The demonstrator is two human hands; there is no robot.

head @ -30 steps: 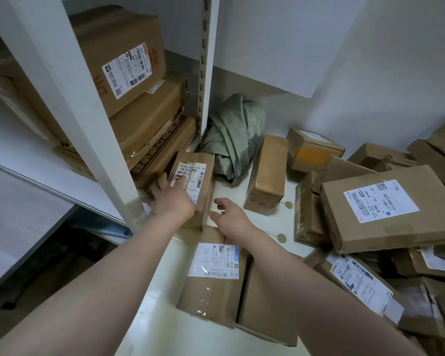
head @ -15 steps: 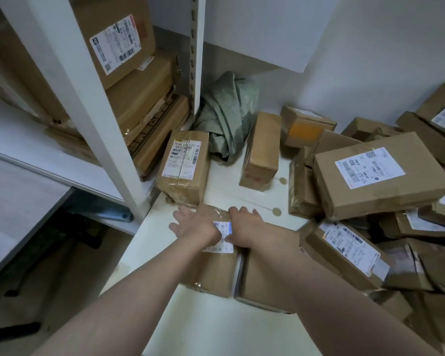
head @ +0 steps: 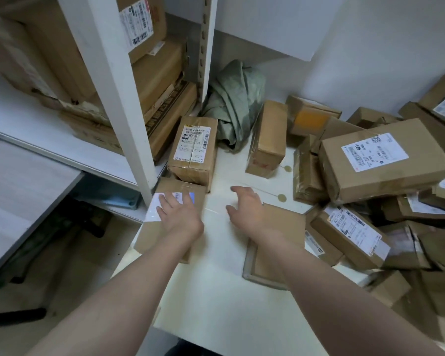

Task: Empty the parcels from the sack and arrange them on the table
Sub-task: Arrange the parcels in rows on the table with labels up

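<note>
Two flat parcels, side by side under both hands half a second earlier, now lie apart, with bare table (head: 216, 291) between them. The labelled parcel (head: 152, 237) has slid left to the shelf post (head: 113, 98), just near of the upright parcel (head: 193, 155). The left hand (head: 177, 217) presses flat on its label, fingers straight. The plain parcel (head: 280, 240) lies right, and the right hand (head: 247, 209) sits above its far-left corner, fingers loosely spread, holding nothing. The crumpled sack (head: 237, 98) lies far, so arranging appears under way.

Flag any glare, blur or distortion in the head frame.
Head view: the label under the left hand is blown out, unreadable; the lower-right parcels smear with blur; the shelf post leans, likely wide-angle distortion; shadows are faint.
</note>
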